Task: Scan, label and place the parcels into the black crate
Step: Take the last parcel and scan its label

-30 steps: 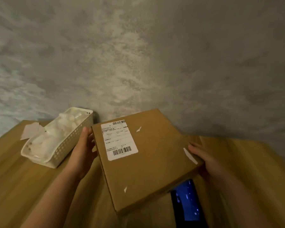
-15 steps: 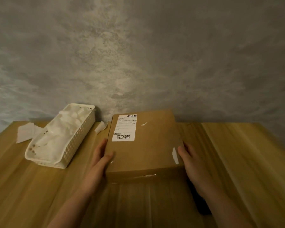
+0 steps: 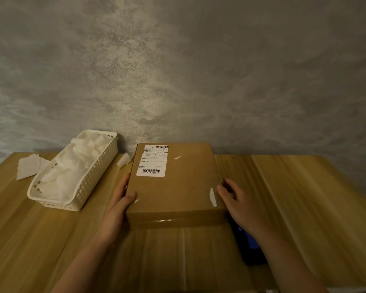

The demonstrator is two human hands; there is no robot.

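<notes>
a flat brown cardboard box [image 3: 175, 182] lies on the wooden table [image 3: 304, 197], near the grey wall. the left hand [image 3: 119, 205] holds its left edge, thumb curled on top. the right hand [image 3: 239, 205] touches the right edge with loose, straight fingers. beside stands a white plastic basket [image 3: 89, 185] with square holes, full of white paper.

Between your hands, the parcel [image 3: 175, 182] carries a white shipping label [image 3: 153, 160] with two barcodes and small printed lines; you cannot read any of the text.
</notes>
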